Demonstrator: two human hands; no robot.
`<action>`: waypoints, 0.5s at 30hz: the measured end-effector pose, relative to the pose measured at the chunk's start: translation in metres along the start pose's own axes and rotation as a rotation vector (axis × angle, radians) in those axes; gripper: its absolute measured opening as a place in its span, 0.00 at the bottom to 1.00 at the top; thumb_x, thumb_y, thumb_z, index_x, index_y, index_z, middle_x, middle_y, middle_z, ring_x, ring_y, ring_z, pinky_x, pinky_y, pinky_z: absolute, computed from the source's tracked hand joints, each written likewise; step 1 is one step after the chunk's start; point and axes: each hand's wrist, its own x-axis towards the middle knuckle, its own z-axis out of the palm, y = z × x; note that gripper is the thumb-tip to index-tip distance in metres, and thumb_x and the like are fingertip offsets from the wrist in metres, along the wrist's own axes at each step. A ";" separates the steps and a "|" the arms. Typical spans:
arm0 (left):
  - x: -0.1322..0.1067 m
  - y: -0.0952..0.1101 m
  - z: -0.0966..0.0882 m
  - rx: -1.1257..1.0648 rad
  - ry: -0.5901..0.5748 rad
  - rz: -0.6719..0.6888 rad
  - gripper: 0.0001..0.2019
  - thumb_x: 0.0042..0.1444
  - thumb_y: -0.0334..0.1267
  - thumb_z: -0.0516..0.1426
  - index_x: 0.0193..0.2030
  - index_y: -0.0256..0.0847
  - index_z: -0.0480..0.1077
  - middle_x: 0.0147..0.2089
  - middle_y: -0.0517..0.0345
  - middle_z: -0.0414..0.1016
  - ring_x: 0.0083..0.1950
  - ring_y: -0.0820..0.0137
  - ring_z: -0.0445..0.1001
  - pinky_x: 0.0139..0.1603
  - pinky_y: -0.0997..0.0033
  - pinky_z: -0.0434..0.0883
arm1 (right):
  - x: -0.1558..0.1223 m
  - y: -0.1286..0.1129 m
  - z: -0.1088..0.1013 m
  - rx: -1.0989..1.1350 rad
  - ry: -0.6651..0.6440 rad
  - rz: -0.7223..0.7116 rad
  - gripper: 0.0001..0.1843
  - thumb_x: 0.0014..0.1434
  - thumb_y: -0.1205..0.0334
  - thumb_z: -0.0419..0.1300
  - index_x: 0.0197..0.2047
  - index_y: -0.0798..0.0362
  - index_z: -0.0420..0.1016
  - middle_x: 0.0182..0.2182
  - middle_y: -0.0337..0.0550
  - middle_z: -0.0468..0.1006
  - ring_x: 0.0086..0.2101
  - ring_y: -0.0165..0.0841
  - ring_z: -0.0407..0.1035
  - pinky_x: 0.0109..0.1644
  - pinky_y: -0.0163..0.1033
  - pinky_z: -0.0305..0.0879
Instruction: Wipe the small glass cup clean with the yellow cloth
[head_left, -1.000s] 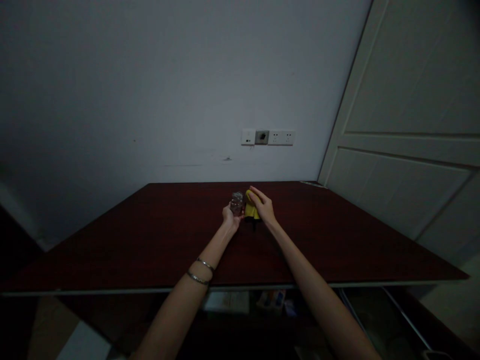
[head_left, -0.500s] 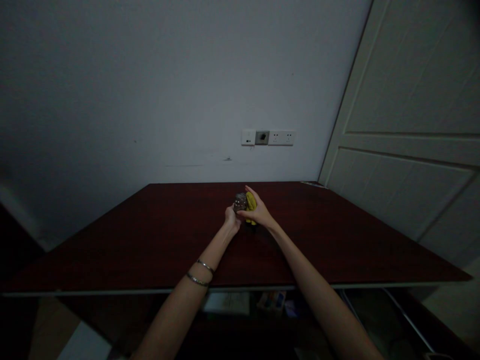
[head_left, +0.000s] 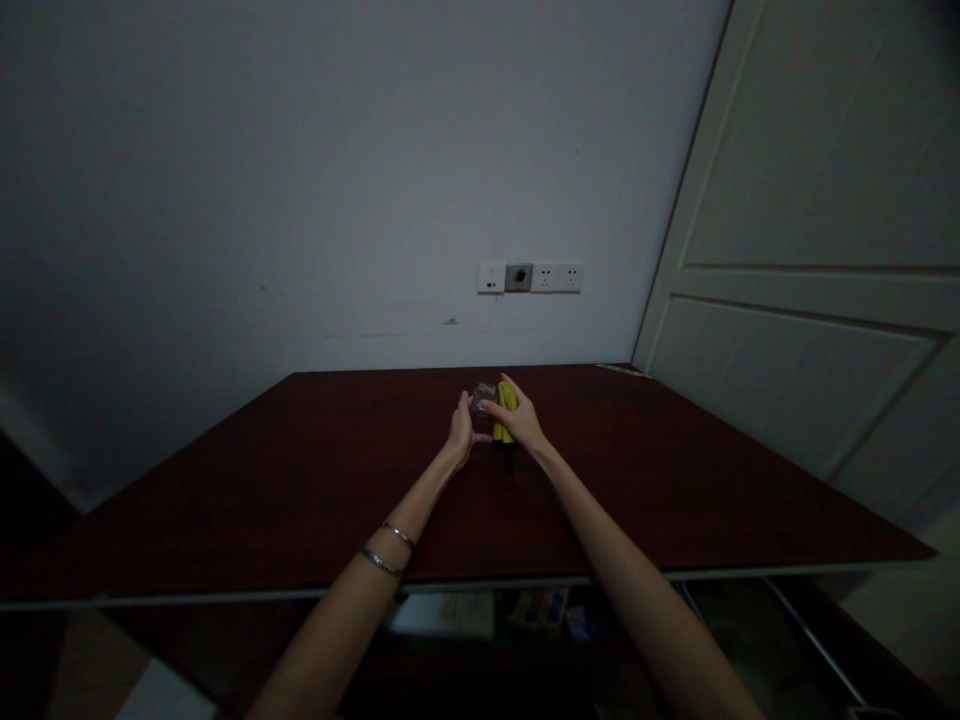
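Over the middle of the table, both of my hands are close together. My left hand (head_left: pixel 460 430) is cupped around the left side of a shiny, greyish-brown, see-through object (head_left: pixel 484 391) that looks like a small glass or jar; its exact kind is unclear in the dim light. My right hand (head_left: pixel 526 424) grips a yellow object with a black lower end (head_left: pixel 505 432), held upright right beside the see-through one. The right thumb reaches across toward the see-through object. My palms and fingers hide parts of both things. Two bangles (head_left: pixel 390 550) circle my left forearm.
The dark red tabletop (head_left: pixel 300 480) runs back to a pale wall (head_left: pixel 300 180) with sockets (head_left: pixel 556 278). A white panelled door (head_left: pixel 810 270) stands on the right. Beneath the front edge, a shelf holds a pale flat item (head_left: pixel 450 614) and small boxes (head_left: pixel 538 606).
My left hand has turned more upright along the see-through object's side, its thumb now stretched out below. The yellow object has shifted slightly right and shows more of its black end.
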 end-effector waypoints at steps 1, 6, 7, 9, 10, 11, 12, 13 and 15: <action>0.000 0.001 -0.002 -0.002 -0.051 0.011 0.23 0.55 0.53 0.45 0.41 0.37 0.70 0.34 0.49 0.74 0.29 0.68 0.73 0.23 0.69 0.70 | 0.002 0.000 0.000 -0.003 0.017 0.017 0.45 0.39 0.52 0.66 0.59 0.57 0.57 0.47 0.53 0.72 0.43 0.39 0.70 0.48 0.44 0.67; 0.000 0.009 -0.021 0.081 -0.326 0.011 0.28 0.41 0.38 0.64 0.51 0.42 0.63 0.37 0.50 0.74 0.28 0.69 0.74 0.25 0.70 0.72 | 0.005 0.001 -0.003 -0.002 0.026 0.078 0.39 0.40 0.52 0.65 0.55 0.57 0.63 0.43 0.51 0.75 0.40 0.39 0.72 0.43 0.45 0.70; 0.000 0.010 -0.024 0.107 -0.344 0.013 0.32 0.37 0.33 0.65 0.53 0.42 0.62 0.37 0.51 0.74 0.28 0.69 0.74 0.25 0.71 0.73 | 0.005 0.001 -0.003 -0.010 0.020 0.083 0.39 0.40 0.52 0.66 0.55 0.58 0.63 0.43 0.51 0.75 0.39 0.39 0.72 0.43 0.45 0.70; 0.002 0.011 -0.029 0.146 -0.346 0.031 0.37 0.34 0.28 0.66 0.54 0.42 0.59 0.37 0.51 0.74 0.27 0.69 0.74 0.24 0.71 0.73 | 0.004 0.001 -0.002 -0.021 -0.004 0.078 0.39 0.39 0.52 0.66 0.54 0.59 0.64 0.43 0.51 0.75 0.40 0.39 0.71 0.44 0.45 0.69; 0.002 0.012 -0.030 0.163 -0.342 0.044 0.38 0.34 0.27 0.66 0.54 0.42 0.59 0.37 0.50 0.74 0.27 0.69 0.74 0.24 0.71 0.73 | 0.004 0.001 -0.002 -0.024 -0.022 0.073 0.40 0.39 0.52 0.66 0.54 0.60 0.63 0.43 0.52 0.75 0.40 0.39 0.71 0.45 0.45 0.69; 0.003 0.011 -0.030 0.180 -0.340 0.062 0.37 0.33 0.27 0.66 0.54 0.41 0.59 0.37 0.50 0.74 0.28 0.68 0.74 0.23 0.71 0.73 | 0.003 0.001 -0.001 -0.025 -0.040 0.068 0.40 0.39 0.52 0.66 0.54 0.60 0.63 0.43 0.52 0.75 0.40 0.39 0.71 0.45 0.45 0.68; 0.003 0.011 -0.031 0.201 -0.342 0.081 0.36 0.33 0.27 0.66 0.53 0.40 0.60 0.37 0.50 0.74 0.28 0.68 0.74 0.23 0.71 0.73 | 0.002 0.001 0.000 -0.025 -0.055 0.065 0.40 0.39 0.52 0.66 0.54 0.59 0.63 0.44 0.52 0.74 0.41 0.39 0.71 0.46 0.45 0.68; 0.004 0.011 -0.030 0.222 -0.346 0.098 0.34 0.33 0.27 0.66 0.52 0.39 0.62 0.37 0.50 0.74 0.29 0.67 0.74 0.23 0.71 0.73 | 0.001 0.001 0.001 -0.026 -0.066 0.062 0.40 0.39 0.52 0.66 0.54 0.59 0.63 0.44 0.52 0.74 0.41 0.38 0.71 0.46 0.45 0.68; 0.003 0.011 -0.030 0.247 -0.345 0.114 0.31 0.33 0.27 0.65 0.48 0.37 0.64 0.36 0.50 0.74 0.29 0.67 0.74 0.23 0.71 0.73 | 0.000 0.002 0.002 -0.029 -0.078 0.055 0.40 0.39 0.52 0.66 0.54 0.59 0.63 0.44 0.52 0.75 0.40 0.38 0.71 0.46 0.44 0.67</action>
